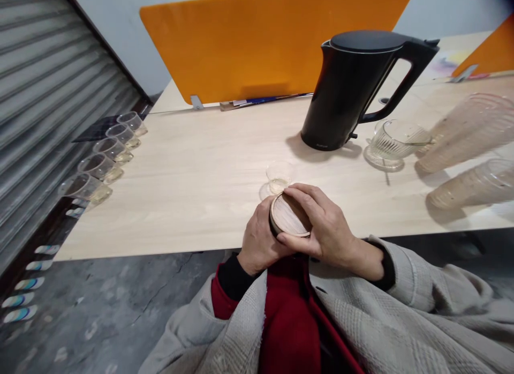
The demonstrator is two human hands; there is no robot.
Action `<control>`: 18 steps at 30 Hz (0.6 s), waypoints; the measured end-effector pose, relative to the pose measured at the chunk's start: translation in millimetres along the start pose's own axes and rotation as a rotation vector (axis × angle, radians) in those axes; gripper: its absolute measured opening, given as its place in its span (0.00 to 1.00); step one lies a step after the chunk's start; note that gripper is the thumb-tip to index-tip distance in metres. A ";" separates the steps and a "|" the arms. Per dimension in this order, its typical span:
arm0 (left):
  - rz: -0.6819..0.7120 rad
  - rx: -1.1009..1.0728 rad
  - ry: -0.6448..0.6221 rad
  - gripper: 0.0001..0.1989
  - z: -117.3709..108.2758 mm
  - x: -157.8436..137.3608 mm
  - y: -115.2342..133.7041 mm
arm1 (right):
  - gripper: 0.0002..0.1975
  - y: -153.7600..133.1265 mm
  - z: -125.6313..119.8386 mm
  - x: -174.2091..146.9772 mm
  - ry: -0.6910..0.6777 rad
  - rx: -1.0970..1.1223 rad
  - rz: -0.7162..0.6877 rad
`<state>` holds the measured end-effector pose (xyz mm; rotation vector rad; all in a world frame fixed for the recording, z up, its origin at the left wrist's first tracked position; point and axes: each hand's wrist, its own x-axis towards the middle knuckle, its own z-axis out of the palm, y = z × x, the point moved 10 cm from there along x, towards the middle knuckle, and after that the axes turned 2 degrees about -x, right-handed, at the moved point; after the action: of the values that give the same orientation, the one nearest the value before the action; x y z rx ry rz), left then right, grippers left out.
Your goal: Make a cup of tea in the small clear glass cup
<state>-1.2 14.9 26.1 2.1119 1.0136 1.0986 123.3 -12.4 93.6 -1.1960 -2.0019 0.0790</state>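
A round jar (273, 224) with a dark side and a light wooden lid (291, 216) is between my hands, above the near edge of the table. My left hand (261, 239) wraps round the jar's dark body from the left. From the right, my right hand (327, 226) grips the rim of the lid, thumb at the near side and fingers at the far side. The lid sits on the jar, and what is inside is hidden. Just beyond my hands a small clear cup (278, 185) stands on the table with a little pale liquid in it.
A black kettle (349, 90) stands behind my right hand. To its right are a ribbed glass cup on a saucer (395, 143) and stacked plastic cups (469, 133). Several clear cups (100, 167) line the left edge. An orange divider (241, 47) spans the table's back.
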 end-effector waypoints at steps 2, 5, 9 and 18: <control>-0.012 -0.016 0.004 0.48 -2.7 1.5 -0.5 | 0.38 1.1 1.1 2.3 0.004 0.024 0.009; -0.066 -0.066 -0.009 0.48 -4.9 4.5 -1.5 | 0.37 3.4 2.1 5.5 0.006 0.040 0.023; -0.196 -0.105 -0.033 0.48 -8.6 8.1 -5.3 | 0.33 12.2 0.1 11.5 -0.003 0.153 0.105; -0.209 -0.164 -0.061 0.50 -9.5 19.3 -9.3 | 0.33 50.5 -36.8 7.5 0.197 0.258 0.341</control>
<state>-5.3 37.1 32.5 1.8523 1.0508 0.9734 181.7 9.5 102.2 -1.3081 -1.5511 0.3640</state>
